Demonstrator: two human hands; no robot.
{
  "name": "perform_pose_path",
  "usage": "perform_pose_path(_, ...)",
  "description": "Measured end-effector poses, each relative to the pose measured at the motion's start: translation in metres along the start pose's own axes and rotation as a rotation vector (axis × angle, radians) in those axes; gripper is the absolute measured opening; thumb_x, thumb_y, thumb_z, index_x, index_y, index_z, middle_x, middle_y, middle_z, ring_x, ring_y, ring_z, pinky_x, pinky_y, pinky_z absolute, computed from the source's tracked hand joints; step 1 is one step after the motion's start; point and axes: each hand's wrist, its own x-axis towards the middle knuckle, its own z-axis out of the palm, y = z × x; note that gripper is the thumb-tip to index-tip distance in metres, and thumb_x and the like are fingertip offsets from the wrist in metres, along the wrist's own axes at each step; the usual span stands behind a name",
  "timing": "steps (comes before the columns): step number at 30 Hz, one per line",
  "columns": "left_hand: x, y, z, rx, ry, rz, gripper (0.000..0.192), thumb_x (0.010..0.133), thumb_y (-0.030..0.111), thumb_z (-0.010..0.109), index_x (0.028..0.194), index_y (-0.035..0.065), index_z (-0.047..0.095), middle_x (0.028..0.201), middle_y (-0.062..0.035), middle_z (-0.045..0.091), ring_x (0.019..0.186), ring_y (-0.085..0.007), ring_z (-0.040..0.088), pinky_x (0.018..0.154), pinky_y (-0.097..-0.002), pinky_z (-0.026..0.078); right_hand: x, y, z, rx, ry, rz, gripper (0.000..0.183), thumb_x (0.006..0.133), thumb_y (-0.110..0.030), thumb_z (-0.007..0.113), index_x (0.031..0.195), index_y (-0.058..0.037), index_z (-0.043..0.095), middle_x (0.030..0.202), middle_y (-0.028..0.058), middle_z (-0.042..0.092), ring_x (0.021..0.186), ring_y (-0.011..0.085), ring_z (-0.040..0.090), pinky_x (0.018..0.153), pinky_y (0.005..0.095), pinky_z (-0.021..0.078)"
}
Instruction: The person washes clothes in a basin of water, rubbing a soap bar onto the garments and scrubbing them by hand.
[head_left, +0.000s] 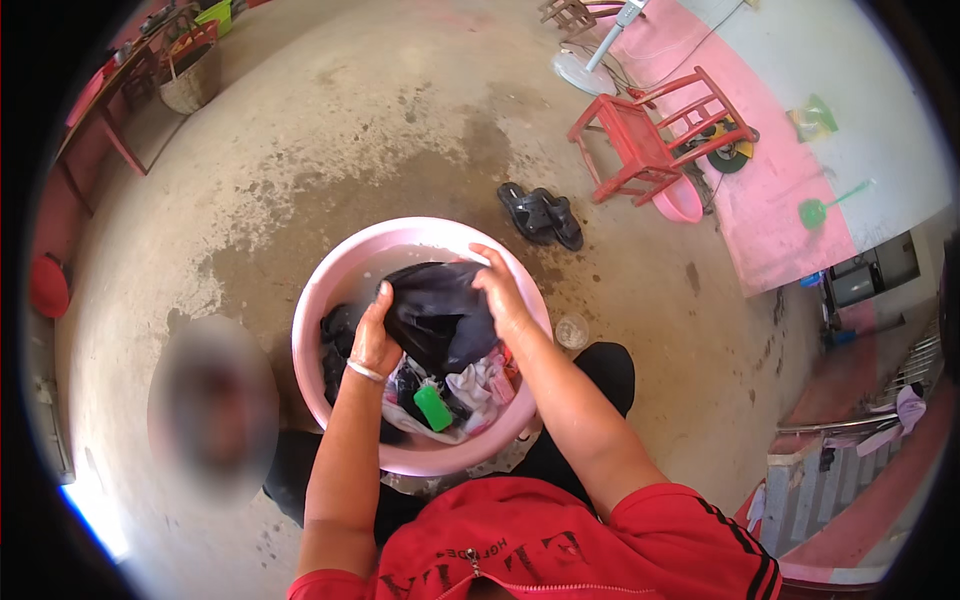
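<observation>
A large pink plastic basin stands between my knees with cloudy water and wet clothes in it. Over its middle I hold a dark wet garment spread between both hands. My left hand, with a pale bangle at the wrist, grips the garment's left edge. At its right edge is my right hand, the garment held under the fingers, partly hidden. Below the garment, a bright green bar of soap lies on the clothes, near a white cloth and a pink piece.
Black slippers lie on the wet concrete floor beyond the basin. A clear round container is right of the rim. Farther right stand a red wooden chair, a small pink basin and a fan base. A blurred patch covers the floor at left.
</observation>
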Motion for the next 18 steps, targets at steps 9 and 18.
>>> perform_pose_path(9, 0.019, -0.04, 0.002, -0.125, 0.379, 0.143, 0.028, 0.096, 0.032, 0.039, 0.107, 0.0149, 0.059, 0.082, -0.0015, 0.058, 0.071, -0.0162, 0.058, 0.068, -0.0324, 0.05, -0.002, 0.024, 0.081, -0.983, 0.099, -0.486, 0.021, 0.081, -0.025, 0.065, 0.081, -0.0039, 0.062, 0.073, 0.0191, 0.063, 0.069, 0.0393, 0.062, 0.064, 0.0453, 0.0502)
perform_pose_path(18, 0.009, -0.046, -0.053, -0.044, 0.538, -0.171, 0.032, 0.092, 0.04, 0.041, 0.09, 0.0131, 0.058, 0.081, -0.0043, 0.061, 0.074, -0.0181, 0.061, 0.063, -0.0357, 0.052, -0.038, 0.053, 0.085, -0.893, -0.04, -0.421, 0.022, 0.088, -0.02, 0.055, 0.08, -0.0007, 0.062, 0.072, 0.0244, 0.061, 0.072, 0.0425, 0.062, 0.062, 0.0458, 0.0482)
